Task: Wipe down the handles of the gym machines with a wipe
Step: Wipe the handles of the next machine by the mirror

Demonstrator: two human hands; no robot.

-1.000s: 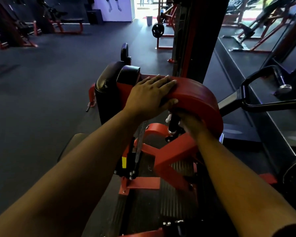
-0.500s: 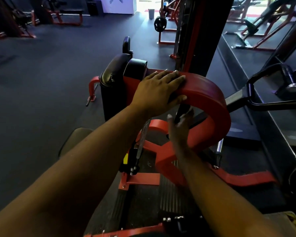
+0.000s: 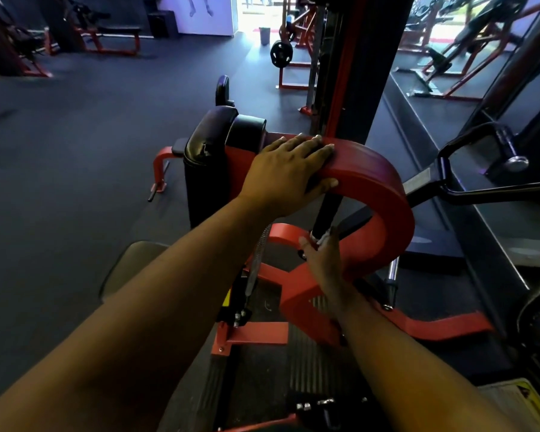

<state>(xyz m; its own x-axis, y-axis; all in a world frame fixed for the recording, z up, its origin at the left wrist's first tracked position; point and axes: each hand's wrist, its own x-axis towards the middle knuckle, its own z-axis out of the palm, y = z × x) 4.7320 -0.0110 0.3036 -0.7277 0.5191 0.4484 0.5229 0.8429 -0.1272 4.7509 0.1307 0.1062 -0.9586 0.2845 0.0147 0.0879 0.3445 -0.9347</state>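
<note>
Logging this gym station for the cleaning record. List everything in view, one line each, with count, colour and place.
curved guard: one, red, centre
black handle: one, upright beneath the guard
wipe: one, whitish, at the handle's base
black pads: two, behind the guard
triangle bar: one, black, right
weight plate: one, black, far centre
bench: one, red-framed, far left
left hand: flat on the guard
right hand: holds the wipe at the handle

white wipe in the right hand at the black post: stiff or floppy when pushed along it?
Probably floppy: the wipe shows only as small crumpled white bits between the right hand fingers, keeping no shape of its own. Likely very light, since fingertips alone hold it against the black post. It may bunch rather than slide flat.
</note>
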